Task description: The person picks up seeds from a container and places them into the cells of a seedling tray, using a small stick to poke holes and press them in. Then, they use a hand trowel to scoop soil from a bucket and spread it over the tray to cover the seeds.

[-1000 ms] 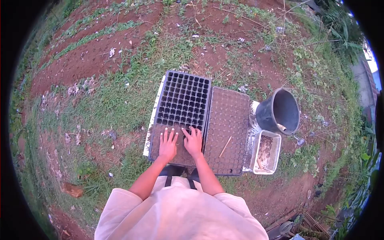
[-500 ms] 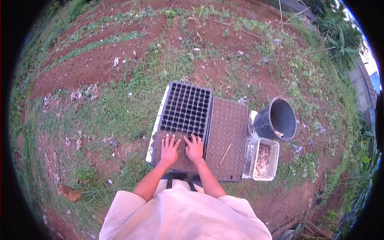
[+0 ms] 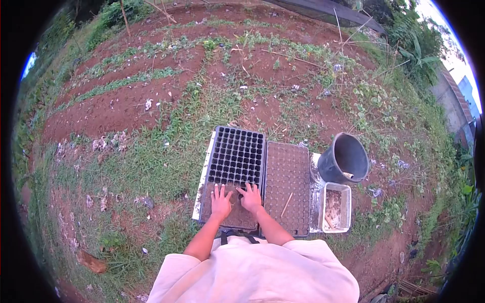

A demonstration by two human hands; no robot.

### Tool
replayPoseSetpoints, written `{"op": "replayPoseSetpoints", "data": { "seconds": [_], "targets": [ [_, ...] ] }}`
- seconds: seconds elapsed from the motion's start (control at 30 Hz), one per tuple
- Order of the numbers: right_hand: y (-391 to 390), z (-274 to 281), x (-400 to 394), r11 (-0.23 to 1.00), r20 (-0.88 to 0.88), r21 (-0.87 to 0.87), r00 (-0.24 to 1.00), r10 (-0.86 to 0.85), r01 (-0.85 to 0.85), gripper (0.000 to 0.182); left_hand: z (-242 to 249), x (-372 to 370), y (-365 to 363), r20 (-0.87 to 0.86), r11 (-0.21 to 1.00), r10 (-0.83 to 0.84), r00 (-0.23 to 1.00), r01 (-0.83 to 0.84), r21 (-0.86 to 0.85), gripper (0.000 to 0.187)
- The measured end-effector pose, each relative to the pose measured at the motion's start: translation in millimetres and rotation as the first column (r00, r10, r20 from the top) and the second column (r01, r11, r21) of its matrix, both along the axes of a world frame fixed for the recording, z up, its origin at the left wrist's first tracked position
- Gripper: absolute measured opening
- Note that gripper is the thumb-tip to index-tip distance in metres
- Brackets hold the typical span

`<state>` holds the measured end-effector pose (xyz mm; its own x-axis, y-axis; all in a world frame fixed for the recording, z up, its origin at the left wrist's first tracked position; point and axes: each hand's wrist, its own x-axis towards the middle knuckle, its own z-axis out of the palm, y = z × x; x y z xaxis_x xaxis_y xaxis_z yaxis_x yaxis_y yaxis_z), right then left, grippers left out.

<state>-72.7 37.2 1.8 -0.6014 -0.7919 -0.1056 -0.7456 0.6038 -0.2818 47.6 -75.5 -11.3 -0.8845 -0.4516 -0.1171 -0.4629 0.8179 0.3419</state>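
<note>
We noted the pale board (image 3: pixel 203 177) as the base, with its edges showing on both sides of two cell trays. The near-left tray (image 3: pixel 236 151) lay under both hands, close beside the soil-covered tray (image 3: pixel 288 166); its far cells stood open and dark, and its near part was covered with soil. In our judgement, a hard forward push could have slid this tray on the board or sent loose soil unevenly into the open cells. The dark bucket (image 3: pixel 328 164) appeared tilted near the board's right end; uneven ground or a knock could have tipped it. The white basket (image 3: pixel 346 207) sat just beside the bucket, and an elbow swung wide might have upset it, scattering the dark material inside. The left hand (image 3: pixel 221 206) and right hand (image 3: pixel 251 199) were open, fingers spread on the soil, clasping nothing we could see; their undersides were hidden. Too much pressure at the fingertips could have packed some cells harder than others or flexed the thin tray. The thin stick (image 3: pixel 287 204) lay loose on the soil-covered tray; a jolt might have rolled it. We could read no brand, label or writing on any item.
</note>
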Motion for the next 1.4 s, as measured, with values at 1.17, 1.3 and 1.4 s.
{"op": "replayPoseSetpoints", "data": {
  "seconds": [1.17,1.3,1.4],
  "targets": [
    [198,-17,-26,0.79,0.155,-0.344,0.861,-0.485,0.507,0.022,0,-42,162,-0.13,0.977,-0.191,0.973,0.2,0.066,0.048],
    [190,-11,-28,0.792,0.107,-0.118,0.8,-0.59,0.599,0.023,-2,-39,169,-0.083,0.989,-0.141,0.986,0.144,0.024,0.052],
    [187,-13,-28,0.773,0.129,-0.097,0.778,-0.614,0.627,0.026,-8,-35,173,-0.042,0.989,-0.146,0.988,0.146,-0.003,0.054]
  ]
}}
